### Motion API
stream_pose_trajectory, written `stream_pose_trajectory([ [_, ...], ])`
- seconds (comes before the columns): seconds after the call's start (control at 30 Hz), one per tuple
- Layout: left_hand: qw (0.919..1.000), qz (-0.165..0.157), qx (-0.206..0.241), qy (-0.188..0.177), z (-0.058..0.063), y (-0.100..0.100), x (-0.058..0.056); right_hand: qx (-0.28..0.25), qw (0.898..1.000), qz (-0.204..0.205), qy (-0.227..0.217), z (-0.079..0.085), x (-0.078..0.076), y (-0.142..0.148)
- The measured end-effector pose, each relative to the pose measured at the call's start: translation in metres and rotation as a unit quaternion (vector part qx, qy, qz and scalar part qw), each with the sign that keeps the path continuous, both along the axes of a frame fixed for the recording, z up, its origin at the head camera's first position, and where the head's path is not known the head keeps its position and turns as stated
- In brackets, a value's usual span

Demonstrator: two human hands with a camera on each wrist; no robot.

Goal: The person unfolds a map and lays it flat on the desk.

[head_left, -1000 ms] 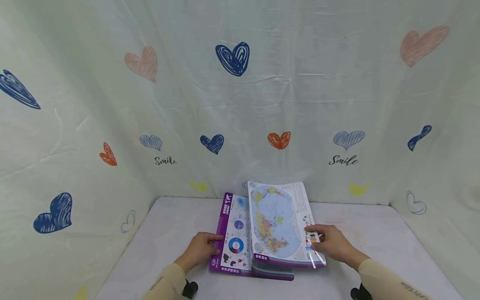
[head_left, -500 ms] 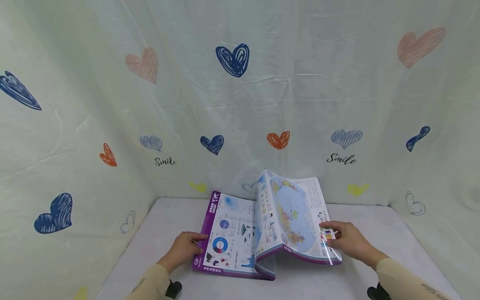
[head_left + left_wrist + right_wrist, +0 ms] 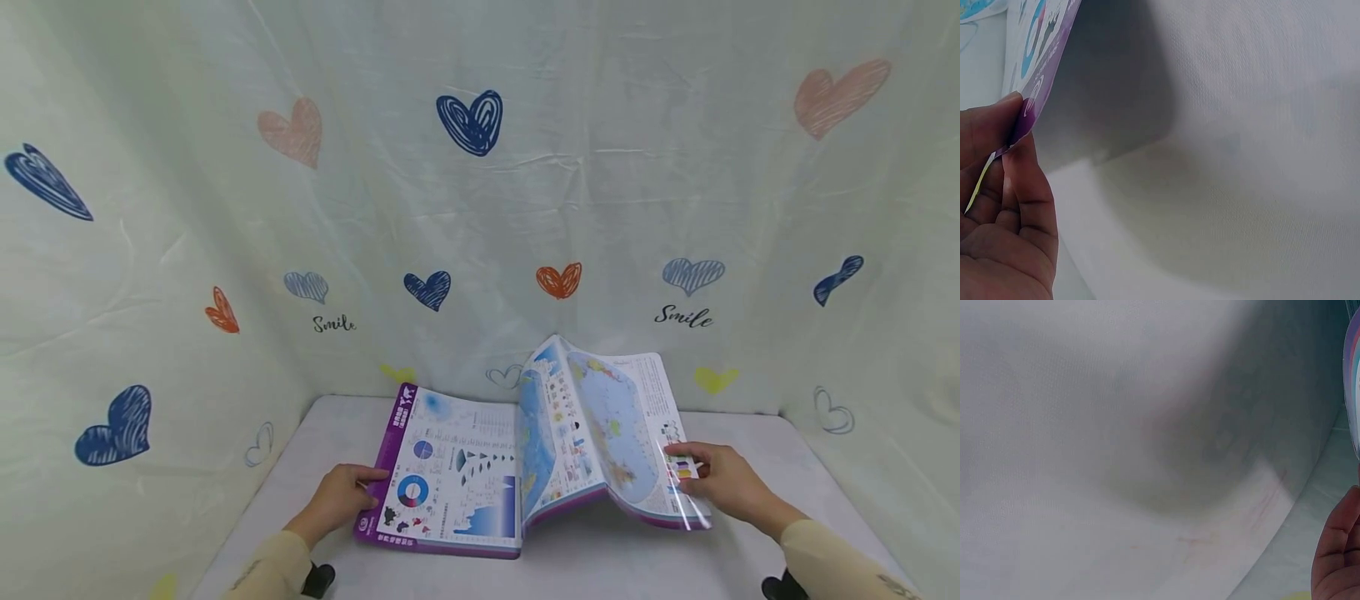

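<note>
A folded map sheet (image 3: 480, 450), glossy with a purple border, spreads between both hands in the head view. Its left panel carries charts and a blue ring; the right part shows a world map (image 3: 615, 417) and rises in a ridge at the folds. My left hand (image 3: 336, 500) pinches the purple left edge between thumb and fingers; the left wrist view shows the sheet's corner (image 3: 1032, 106) in that pinch, raised over the tabletop. My right hand (image 3: 731, 483) pinches the right edge near small colored blocks. Only part of that hand (image 3: 1338, 550) appears in the right wrist view.
A white tabletop (image 3: 600, 575) lies beneath the sheet. Behind it and at both sides hangs a pale curtain (image 3: 480, 208) printed with hearts and "Smile". The sheet's upper ridge overlaps the curtain in the head view.
Both hands have moved apart, left hand leftward and right hand rightward. The map sheet has unfolded wider, baring more of the chart panel and another panel in the middle.
</note>
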State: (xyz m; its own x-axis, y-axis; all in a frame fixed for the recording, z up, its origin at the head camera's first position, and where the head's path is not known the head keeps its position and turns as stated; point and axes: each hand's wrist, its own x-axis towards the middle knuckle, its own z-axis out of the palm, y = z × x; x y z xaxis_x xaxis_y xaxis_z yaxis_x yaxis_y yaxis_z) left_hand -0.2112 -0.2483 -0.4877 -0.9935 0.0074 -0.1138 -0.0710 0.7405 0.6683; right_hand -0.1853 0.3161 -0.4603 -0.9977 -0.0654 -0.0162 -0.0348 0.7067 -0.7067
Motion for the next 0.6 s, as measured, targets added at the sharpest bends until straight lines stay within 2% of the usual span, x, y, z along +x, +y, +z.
stream_pose_trajectory([
  [0.6,0.9995,0.011,-0.028,-0.001,0.004,-0.026,0.001,0.057,0.998,-0.018,0.002,0.003,-0.007,0.025],
])
